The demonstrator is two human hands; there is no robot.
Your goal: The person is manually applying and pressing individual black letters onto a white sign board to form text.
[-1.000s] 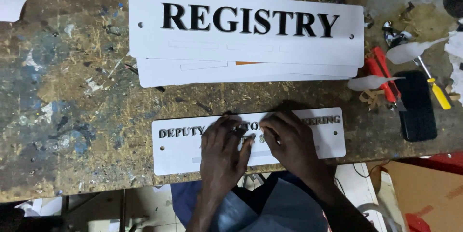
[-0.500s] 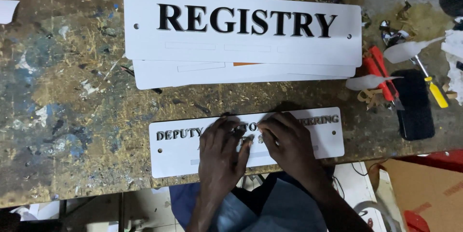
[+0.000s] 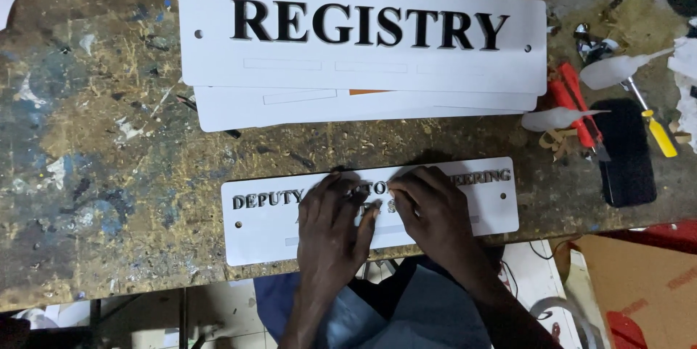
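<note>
Desk (image 3: 94, 175): fills most of the frame. Worn wood, scratched, blotched with blue and white paint, bits of debris along the top edge.

Large white sign (image 3: 363, 37): upper centre, long rectangle with raised black letters, a hole near each end. Lies on top of a stack of white blanks (image 3: 290, 106) whose edges show below it, slightly skewed.

Small white sign (image 3: 265, 222): lower centre, close to the desk's near edge, tilted a little with its right end higher. Black lettering in a row along the top; middle part hidden under the hands.

Black flat block (image 3: 628, 153): right of frame, lying on the desk.

Left hand (image 3: 330, 229): palm down on the small sign, left of its centre. Fingers (image 3: 363, 222) spread narrow, pressing flat on the face of the sign.

Right hand (image 3: 435, 211): just beside the left, over the sign's centre. Fingers curled in, tips pinched together at a small letter piece near the lettering; too small to tell whether it is gripped or only pushed.

Red-handled tool (image 3: 573, 99): right, between the large sign and the black block.

Yellow-handled screwdriver (image 3: 653, 128): far right, pointing to the upper left.

Two white nozzle-tipped tubes (image 3: 559, 118): right, near the red tool.
</note>
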